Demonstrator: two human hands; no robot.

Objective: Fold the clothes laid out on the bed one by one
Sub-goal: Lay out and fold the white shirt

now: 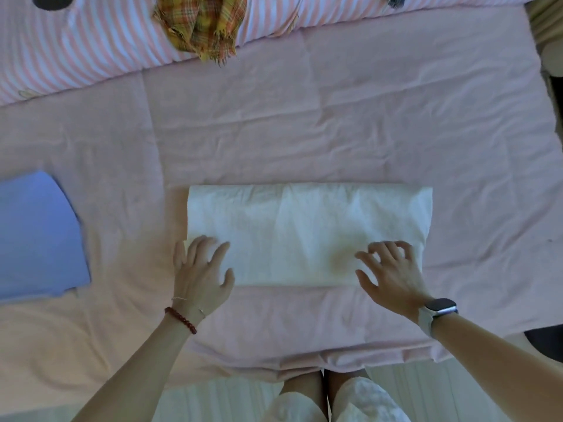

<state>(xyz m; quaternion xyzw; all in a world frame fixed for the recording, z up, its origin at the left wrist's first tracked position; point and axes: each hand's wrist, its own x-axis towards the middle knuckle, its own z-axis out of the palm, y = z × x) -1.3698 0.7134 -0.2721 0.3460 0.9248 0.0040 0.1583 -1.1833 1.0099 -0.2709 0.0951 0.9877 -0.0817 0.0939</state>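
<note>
Head view shows a white garment (307,233) folded into a flat, faintly creased rectangle on the pink bed (304,117). Left hand (202,275) presses its near-left corner, fingers spread; right hand (390,274) hovers over its near-right corner, fingers loosely curled, empty. Likely smoothing; next, another fold across the white garment.

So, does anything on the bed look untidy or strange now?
Yes. The plaid cloth lies crumpled at the far edge, not folded, unlike the flat blue garment. The white garment has a brownish mark near the right hand; stain or shadow, I cannot tell.
</note>
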